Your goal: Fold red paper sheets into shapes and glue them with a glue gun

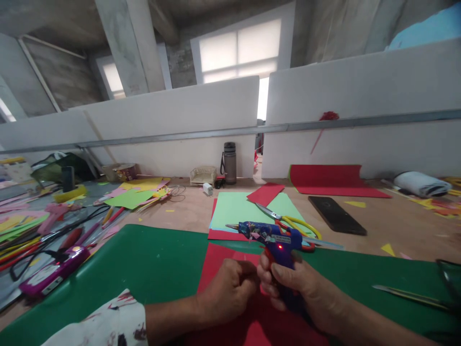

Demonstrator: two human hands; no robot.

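Note:
My right hand [313, 290] grips a blue hot glue gun [268, 234] by its handle, nozzle facing left. A small red light glows on its side, and a clear glue stick [326, 243] sticks out of its back. Close beside it, my left hand [226, 290] is closed, fingertips pinched together; whatever they hold is hidden. Both hands are over a red sheet [216, 259] on the green mat [154, 264]. Just beyond the gun, scissors with yellow handles [295, 223] rest on light green paper [234, 209], touching a smaller red piece [266, 193].
A black phone [336, 215] lies at right, with tweezers [410, 294] nearer me. A purple power strip [54, 276], a pink glue gun [54, 214] and paper scraps crowd the left. Behind stand a grey bottle [229, 163] and a folded red sheet [327, 180] against the white partition [173, 113].

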